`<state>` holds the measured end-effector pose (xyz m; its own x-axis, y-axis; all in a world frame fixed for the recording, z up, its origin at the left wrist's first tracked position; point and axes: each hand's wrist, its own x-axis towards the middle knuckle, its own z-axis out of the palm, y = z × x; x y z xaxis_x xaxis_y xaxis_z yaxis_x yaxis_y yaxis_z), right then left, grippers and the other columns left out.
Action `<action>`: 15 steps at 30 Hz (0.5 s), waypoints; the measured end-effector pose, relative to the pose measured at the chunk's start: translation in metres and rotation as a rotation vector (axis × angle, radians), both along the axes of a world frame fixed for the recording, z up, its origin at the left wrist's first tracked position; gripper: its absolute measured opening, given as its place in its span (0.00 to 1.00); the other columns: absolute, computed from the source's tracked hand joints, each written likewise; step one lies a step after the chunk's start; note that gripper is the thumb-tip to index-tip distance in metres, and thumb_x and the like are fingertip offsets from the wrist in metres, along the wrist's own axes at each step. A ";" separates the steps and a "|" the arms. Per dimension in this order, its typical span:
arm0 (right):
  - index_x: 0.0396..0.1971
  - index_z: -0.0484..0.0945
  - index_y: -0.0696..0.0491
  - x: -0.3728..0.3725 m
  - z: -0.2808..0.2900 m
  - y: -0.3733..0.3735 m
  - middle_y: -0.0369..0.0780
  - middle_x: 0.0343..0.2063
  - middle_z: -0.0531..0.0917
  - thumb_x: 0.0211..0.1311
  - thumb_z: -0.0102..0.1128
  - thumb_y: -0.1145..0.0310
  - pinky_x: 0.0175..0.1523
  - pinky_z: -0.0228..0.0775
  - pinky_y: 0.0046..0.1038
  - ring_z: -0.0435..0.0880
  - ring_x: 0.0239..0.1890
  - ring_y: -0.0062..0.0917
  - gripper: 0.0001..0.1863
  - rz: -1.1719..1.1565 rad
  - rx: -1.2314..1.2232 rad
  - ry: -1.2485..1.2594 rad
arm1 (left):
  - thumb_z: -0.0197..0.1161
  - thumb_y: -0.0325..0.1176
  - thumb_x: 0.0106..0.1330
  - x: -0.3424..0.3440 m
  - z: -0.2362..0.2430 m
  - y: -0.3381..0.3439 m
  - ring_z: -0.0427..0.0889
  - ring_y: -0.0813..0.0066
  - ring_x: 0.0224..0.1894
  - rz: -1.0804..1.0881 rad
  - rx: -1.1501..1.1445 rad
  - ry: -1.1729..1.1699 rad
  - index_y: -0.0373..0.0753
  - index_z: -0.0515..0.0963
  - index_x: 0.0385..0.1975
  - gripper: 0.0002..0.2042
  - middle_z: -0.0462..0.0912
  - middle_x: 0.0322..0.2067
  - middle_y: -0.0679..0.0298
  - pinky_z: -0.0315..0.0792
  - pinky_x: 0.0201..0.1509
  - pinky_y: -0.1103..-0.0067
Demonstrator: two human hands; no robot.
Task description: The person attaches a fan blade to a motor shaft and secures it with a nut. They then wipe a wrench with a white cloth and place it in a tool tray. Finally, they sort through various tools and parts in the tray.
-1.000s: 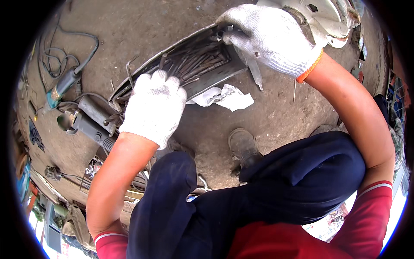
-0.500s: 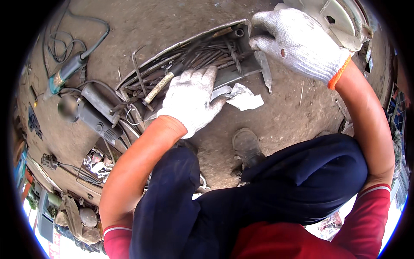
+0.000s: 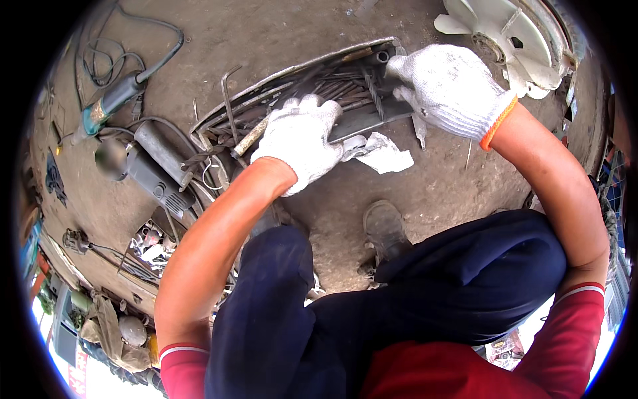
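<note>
My left hand (image 3: 299,141), in a white knit glove, lies over the near side of a long metal tray (image 3: 372,125). Its fingers reach onto the contents and its thumb stands apart, though the fingertips are partly hidden. Drill bits (image 3: 339,90) and thin rods fill the tray. At the tray's right end is my right hand (image 3: 452,90), gloved with an orange cuff. Its bent fingers and thumb are spread apart close to the end wall, nothing visible between them. A crumpled white paper (image 3: 389,154) lies by my left thumb. A fluted drill bit (image 3: 373,96) leans inside the tray.
Angle grinders (image 3: 153,179) and another corded power tool (image 3: 109,106) lie on the dirt floor at left. A pale fan wheel (image 3: 498,43) is at the far right. My shoe (image 3: 385,226) stands before the tray; a small box of parts (image 3: 153,246) is lower left.
My right hand has come down and slightly nearer along the tray's right end. My left hand has shifted right and its fingers are more bent. The whole view has moved a little.
</note>
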<state>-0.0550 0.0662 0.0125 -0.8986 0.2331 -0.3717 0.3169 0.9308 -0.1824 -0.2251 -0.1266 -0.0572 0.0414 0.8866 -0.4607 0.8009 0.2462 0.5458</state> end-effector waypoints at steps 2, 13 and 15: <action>0.49 0.84 0.51 0.004 0.003 0.006 0.46 0.33 0.86 0.68 0.67 0.62 0.47 0.79 0.47 0.87 0.40 0.47 0.14 0.014 -0.010 0.042 | 0.69 0.40 0.64 -0.002 0.001 -0.006 0.82 0.46 0.54 0.041 0.002 -0.082 0.38 0.82 0.50 0.18 0.83 0.47 0.47 0.75 0.61 0.57; 0.47 0.86 0.52 -0.018 0.051 0.002 0.45 0.36 0.88 0.69 0.67 0.64 0.49 0.79 0.44 0.88 0.41 0.45 0.11 0.000 -0.165 0.061 | 0.71 0.22 0.66 -0.035 0.038 -0.079 0.88 0.61 0.46 0.509 0.319 -0.519 0.33 0.81 0.39 0.06 0.88 0.43 0.55 0.81 0.54 0.68; 0.42 0.86 0.53 -0.011 0.031 -0.014 0.47 0.35 0.88 0.67 0.66 0.65 0.49 0.79 0.45 0.88 0.41 0.44 0.09 0.043 -0.114 0.146 | 0.70 0.21 0.68 -0.039 0.061 -0.084 0.88 0.65 0.46 0.862 0.326 -0.671 0.32 0.81 0.44 0.08 0.88 0.44 0.55 0.82 0.55 0.70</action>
<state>-0.0663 0.0523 0.0436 -0.9532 0.1570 -0.2585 0.2395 0.9138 -0.3281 -0.2639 -0.2101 0.0038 -0.4883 0.8128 -0.3175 -0.0440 0.3405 0.9392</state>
